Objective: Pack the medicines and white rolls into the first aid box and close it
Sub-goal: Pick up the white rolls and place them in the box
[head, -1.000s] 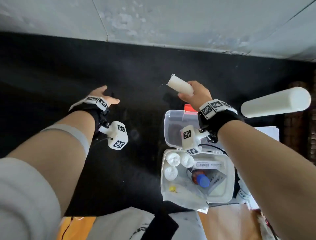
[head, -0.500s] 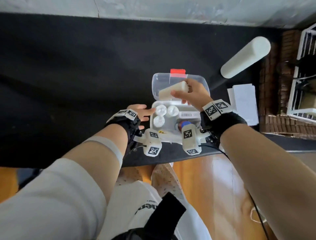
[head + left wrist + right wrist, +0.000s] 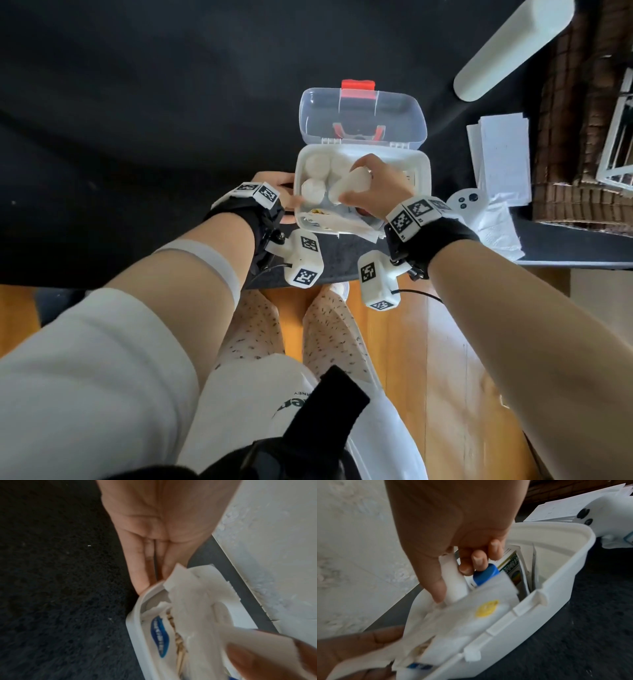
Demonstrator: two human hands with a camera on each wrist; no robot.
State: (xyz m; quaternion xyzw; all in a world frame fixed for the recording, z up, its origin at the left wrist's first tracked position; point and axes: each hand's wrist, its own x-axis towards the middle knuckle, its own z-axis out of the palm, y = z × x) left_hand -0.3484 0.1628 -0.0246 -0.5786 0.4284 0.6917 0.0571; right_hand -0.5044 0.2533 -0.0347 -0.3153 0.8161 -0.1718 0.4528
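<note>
The white first aid box (image 3: 424, 171) stands open on the black table, its clear lid (image 3: 363, 113) with a red latch (image 3: 358, 84) folded back. My right hand (image 3: 373, 185) grips a white roll (image 3: 351, 186) tilted inside the box, beside three upright white rolls (image 3: 317, 164). The right wrist view shows that roll (image 3: 453, 580) between thumb and fingers, above a blue-capped bottle (image 3: 485, 575), a medicine carton (image 3: 515, 573) and a white packet (image 3: 471, 616). My left hand (image 3: 274, 185) rests with straight fingers (image 3: 142, 566) against the box's left wall (image 3: 135, 622).
A long white cylinder (image 3: 513, 48) lies at the far right. White papers (image 3: 500, 154) and a white controller (image 3: 466, 204) on tissue sit right of the box. A brick wall (image 3: 582, 120) borders the table's right. The table's near edge (image 3: 267, 284) is close to my legs.
My right hand has brought the white roll from over the table down into the box. My left hand came in to the box's left side. The view has tilted downward.
</note>
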